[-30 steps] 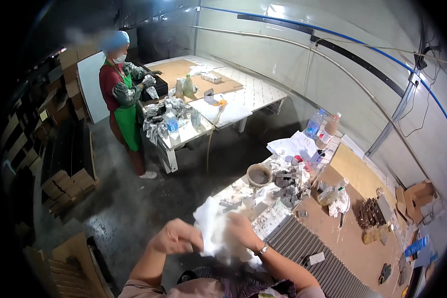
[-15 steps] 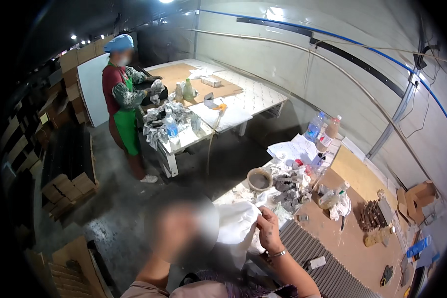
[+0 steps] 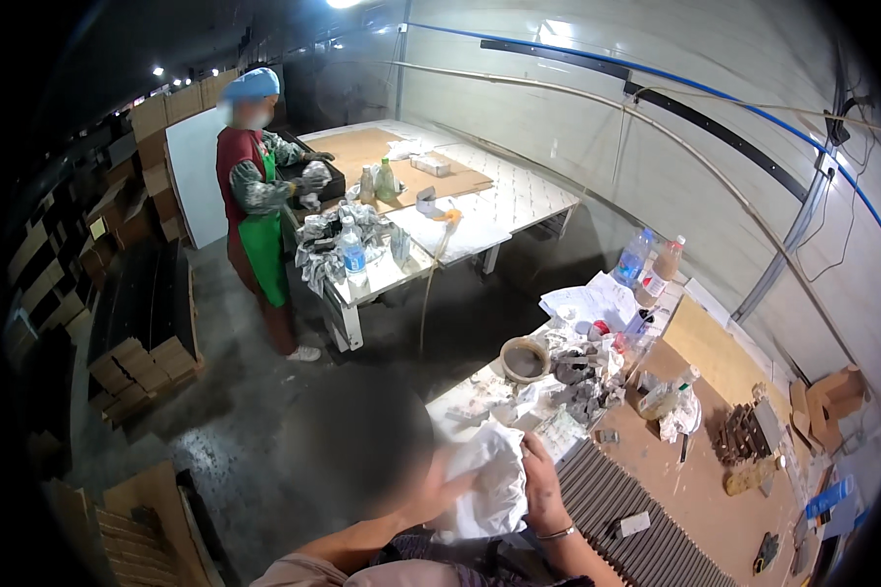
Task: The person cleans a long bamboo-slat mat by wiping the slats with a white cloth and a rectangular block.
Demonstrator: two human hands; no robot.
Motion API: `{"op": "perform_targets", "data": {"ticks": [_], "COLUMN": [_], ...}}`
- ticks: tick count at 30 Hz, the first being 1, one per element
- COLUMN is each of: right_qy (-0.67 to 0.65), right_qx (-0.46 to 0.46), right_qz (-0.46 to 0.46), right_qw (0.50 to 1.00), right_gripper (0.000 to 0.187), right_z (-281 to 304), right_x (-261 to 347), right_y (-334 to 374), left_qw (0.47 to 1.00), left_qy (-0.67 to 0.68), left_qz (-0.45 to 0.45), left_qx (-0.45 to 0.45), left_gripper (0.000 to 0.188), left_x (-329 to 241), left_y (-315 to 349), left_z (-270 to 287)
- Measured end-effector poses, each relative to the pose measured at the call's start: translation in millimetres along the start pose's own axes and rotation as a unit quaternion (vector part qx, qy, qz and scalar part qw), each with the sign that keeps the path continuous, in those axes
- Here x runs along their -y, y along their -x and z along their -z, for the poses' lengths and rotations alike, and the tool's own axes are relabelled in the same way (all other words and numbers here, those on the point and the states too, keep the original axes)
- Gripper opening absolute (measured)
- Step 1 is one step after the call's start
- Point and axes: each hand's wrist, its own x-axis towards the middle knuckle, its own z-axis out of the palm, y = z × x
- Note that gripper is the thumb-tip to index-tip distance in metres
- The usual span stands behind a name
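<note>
Gripped along its three o'clock edge by the person's right hand (image 3: 546, 489), a white cloth (image 3: 497, 474) bunches up at about one o'clock from their body. Their left hand (image 3: 431, 492) lies against its nine o'clock side; through the blur I can't tell whether it grasps. From the cloth, a round bowl (image 3: 526, 360) sits near one o'clock, ridged grey strips (image 3: 607, 489) around four, a co-worker (image 3: 235, 186) farther off at eleven.
</note>
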Motion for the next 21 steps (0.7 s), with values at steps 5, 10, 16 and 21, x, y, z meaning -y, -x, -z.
{"op": "perform_targets", "data": {"ticks": [5,10,16,21], "right_qy": [-0.011,-0.019,0.085,0.125], "right_qx": [-0.108,-0.237,-0.331,-0.295], "right_qz": [-0.083,-0.065,0.051,0.106], "right_qw": [0.991,0.969,0.938,0.942], "right_gripper": [0.05,0.041,0.033,0.035], "right_z": [16,16,13,10], "right_x": [-57,-66,-52,-29], "right_y": [22,24,52,89], "left_qw": [0.977,0.902,0.949,0.991], "left_qy": [-0.18,-0.373,-0.281,-0.088], "left_qz": [-0.101,-0.191,-0.143,-0.07], "left_qx": [-0.047,-0.104,-0.016,0.073], "left_gripper": [0.039,0.055,0.07,0.065], "left_x": [-20,10,-4,-40], "left_y": [-20,-22,-7,17], "left_z": [-32,-76,-112,-127]}}
